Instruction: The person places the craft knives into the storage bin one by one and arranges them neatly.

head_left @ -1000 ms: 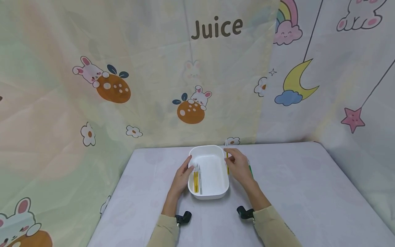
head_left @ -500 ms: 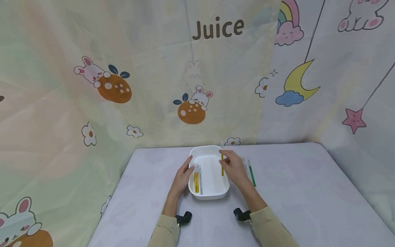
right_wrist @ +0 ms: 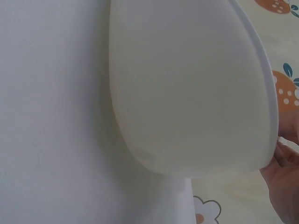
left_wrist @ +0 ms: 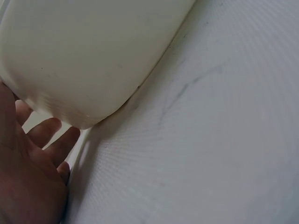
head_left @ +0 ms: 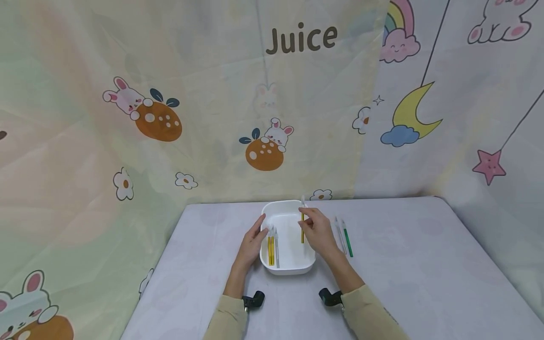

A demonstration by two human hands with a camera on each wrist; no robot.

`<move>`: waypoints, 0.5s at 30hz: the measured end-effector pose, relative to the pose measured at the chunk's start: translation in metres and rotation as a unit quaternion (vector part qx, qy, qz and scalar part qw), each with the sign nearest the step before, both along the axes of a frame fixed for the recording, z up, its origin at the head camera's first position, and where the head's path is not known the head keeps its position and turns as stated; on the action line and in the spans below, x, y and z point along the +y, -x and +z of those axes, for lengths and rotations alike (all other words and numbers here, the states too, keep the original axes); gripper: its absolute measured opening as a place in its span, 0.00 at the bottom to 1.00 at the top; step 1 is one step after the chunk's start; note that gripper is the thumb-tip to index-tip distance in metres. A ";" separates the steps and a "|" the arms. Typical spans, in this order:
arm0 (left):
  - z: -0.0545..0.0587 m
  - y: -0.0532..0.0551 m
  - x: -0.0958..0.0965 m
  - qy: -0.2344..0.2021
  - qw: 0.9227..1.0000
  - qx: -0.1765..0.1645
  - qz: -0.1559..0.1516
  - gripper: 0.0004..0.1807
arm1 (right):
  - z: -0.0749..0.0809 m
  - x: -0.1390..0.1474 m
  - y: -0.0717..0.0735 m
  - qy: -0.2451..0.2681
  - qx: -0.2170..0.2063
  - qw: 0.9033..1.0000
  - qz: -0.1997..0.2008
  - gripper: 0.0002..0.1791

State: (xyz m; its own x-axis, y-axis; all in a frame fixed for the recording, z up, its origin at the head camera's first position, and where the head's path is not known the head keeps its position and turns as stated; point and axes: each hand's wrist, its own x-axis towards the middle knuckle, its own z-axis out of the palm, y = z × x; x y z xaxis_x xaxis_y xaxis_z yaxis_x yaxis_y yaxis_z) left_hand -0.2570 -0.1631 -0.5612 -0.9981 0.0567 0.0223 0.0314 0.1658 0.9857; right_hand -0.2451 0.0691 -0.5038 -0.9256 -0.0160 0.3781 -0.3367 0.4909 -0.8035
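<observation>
A white rectangular tray (head_left: 293, 257) with rounded corners sits on the table. My left hand (head_left: 250, 244) holds its left side, thumb over the rim and fingers against the outer wall; the left wrist view shows those fingers (left_wrist: 63, 144) by a lower corner. Above the tray's right part, my right hand (head_left: 321, 232) pinches a slim yellow pen (head_left: 302, 235) with a clear top end, held upright in view. Inside on the left lie two yellow pens (head_left: 270, 250) and a silver-grey pen (head_left: 277, 255), side by side. In the right wrist view the tray wall hides the held pen.
On the table right of the tray lie a green pen (head_left: 348, 243) and a pale, clear pen (head_left: 339, 232). The white-covered table (head_left: 403, 264) backs onto a printed cloth wall (head_left: 212, 118). A black wrist camera (head_left: 255, 300) sits on my left wrist, another on my right.
My right hand has carried the yellow pen leftward from beside the tray's right rim to over its inside, uncovering the pens on the table. The left hand has stayed at the tray.
</observation>
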 end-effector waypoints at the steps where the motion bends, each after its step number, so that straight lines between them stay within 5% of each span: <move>1: 0.000 0.000 0.000 0.000 1.000 0.000 0.000 0.28 | 0.000 -0.001 0.000 0.000 0.000 1.000 0.002 0.23; 15: -0.002 0.000 0.001 0.000 1.000 0.006 0.002 0.28 | 0.001 -0.014 -0.001 -0.009 -0.012 1.000 0.008 0.23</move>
